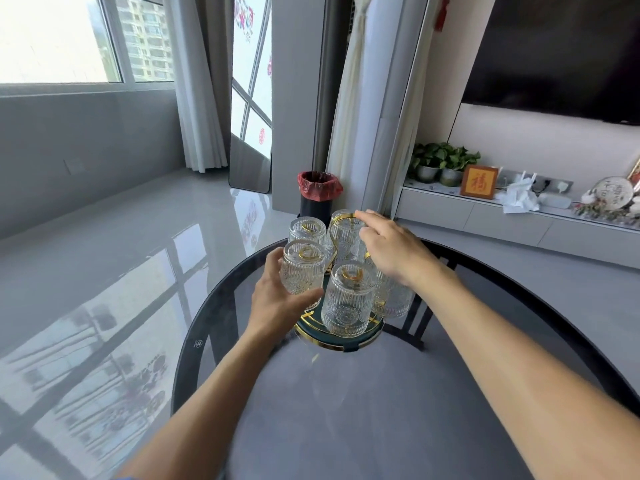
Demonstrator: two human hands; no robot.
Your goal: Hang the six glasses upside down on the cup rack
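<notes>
A round cup rack (341, 342) with a dark green base, gold rim and gold wire loop handle stands on the round glass table. Several clear ribbed glasses hang upside down on it, among them a front glass (348, 299), a back left glass (307, 229) and a back glass (344, 233). My left hand (277, 299) grips the left front glass (302, 268), which is upside down at the rack's left side. My right hand (391, 247) rests over the rack's right side, fingertips at the gold handle's top; it hides part of a glass on the right (396, 297).
The round dark glass table (381, 410) has its far edge just behind the rack. On the floor beyond stands a black bin with a red liner (319, 194). A low cabinet (502, 216) with plants and ornaments runs along the right wall.
</notes>
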